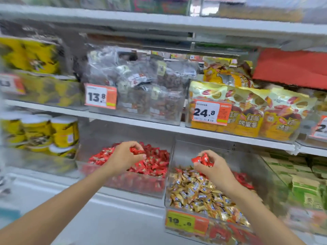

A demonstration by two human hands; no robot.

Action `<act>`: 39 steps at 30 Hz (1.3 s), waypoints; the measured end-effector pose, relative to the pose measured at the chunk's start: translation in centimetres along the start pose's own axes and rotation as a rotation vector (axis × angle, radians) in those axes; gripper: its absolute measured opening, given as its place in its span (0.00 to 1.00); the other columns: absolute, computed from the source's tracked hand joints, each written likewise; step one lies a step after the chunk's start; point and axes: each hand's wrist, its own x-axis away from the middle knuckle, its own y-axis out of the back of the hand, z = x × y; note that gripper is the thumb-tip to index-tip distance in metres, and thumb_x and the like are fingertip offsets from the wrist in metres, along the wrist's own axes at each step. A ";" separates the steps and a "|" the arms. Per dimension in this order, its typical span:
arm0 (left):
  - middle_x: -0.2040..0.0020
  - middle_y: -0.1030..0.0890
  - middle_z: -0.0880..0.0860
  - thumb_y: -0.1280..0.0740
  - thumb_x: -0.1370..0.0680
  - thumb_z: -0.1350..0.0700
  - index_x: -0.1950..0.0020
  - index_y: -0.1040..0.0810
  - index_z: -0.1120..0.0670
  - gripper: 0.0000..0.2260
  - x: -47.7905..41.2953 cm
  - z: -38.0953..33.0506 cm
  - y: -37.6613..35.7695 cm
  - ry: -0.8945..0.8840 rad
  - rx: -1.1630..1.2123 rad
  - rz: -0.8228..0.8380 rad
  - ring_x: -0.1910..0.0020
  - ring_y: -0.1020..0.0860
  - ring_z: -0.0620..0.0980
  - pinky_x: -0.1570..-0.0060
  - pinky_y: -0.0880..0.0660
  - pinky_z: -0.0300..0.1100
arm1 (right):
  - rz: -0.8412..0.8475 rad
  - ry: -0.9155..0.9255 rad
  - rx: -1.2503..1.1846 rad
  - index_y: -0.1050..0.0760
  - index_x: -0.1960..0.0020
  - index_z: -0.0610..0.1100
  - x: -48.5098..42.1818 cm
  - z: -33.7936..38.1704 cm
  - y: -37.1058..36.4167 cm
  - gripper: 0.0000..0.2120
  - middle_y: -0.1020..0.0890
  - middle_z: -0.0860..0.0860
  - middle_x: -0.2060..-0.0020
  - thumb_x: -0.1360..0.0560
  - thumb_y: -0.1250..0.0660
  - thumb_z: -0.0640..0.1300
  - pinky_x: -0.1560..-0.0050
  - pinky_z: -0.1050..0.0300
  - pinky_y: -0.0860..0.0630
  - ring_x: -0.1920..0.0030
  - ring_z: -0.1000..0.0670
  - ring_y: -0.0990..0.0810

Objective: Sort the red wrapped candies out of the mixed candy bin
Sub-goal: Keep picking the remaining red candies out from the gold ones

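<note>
The right hand is pinching a small bunch of red wrapped candies between curled fingers and thumb, holding them just above the mixed candy bin. Below it, gold-wrapped candies are filling most of that clear bin, while loose red candies are lying along its far right side (a few more are showing through the front wall, low down).

The left hand is gripping what looks like a single red candy, though blur is making the count unsure. It is hovering over the red candy bin, which is sitting just left of the mixed one and holding a heap of red wrappers only.

A yellow and orange price tag is hanging on the mixed bin's front. A white shelf is running above both bins, carrying yellow snack bags at the right. Yellow tins are standing left of the red bin, and green boxes are stacked to the right of the mixed bin.
</note>
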 end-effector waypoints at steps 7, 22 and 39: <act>0.52 0.18 0.51 0.25 0.31 0.47 0.53 0.19 0.52 0.12 -6.7 7.4 2.9 0.075 -0.081 -0.040 0.48 0.21 0.51 0.53 0.32 0.36 | 0.140 0.157 0.159 0.25 0.50 0.47 -9.0 3.7 -11.4 0.09 0.22 0.53 0.61 0.28 0.28 0.41 0.59 0.57 0.27 0.65 0.54 0.26; 0.47 0.21 0.45 0.32 0.24 0.53 0.44 0.20 0.51 0.09 -0.2 0.4 -2.5 -0.029 0.129 0.200 0.44 0.24 0.43 0.44 0.32 0.36 | 0.295 0.079 0.416 0.24 0.39 0.48 -4.9 -2.5 -1.0 0.12 0.20 0.53 0.44 0.23 0.33 0.43 0.40 0.60 0.29 0.43 0.55 0.23; 0.38 0.26 0.47 0.39 0.31 0.48 0.35 0.27 0.45 0.23 3.0 -3.2 -9.6 0.014 0.271 0.183 0.44 0.25 0.44 0.41 0.28 0.44 | 0.565 0.009 0.984 0.40 0.26 0.59 -5.8 -11.1 -1.2 0.32 0.46 0.52 0.22 0.27 0.37 0.66 0.26 0.35 0.59 0.22 0.48 0.52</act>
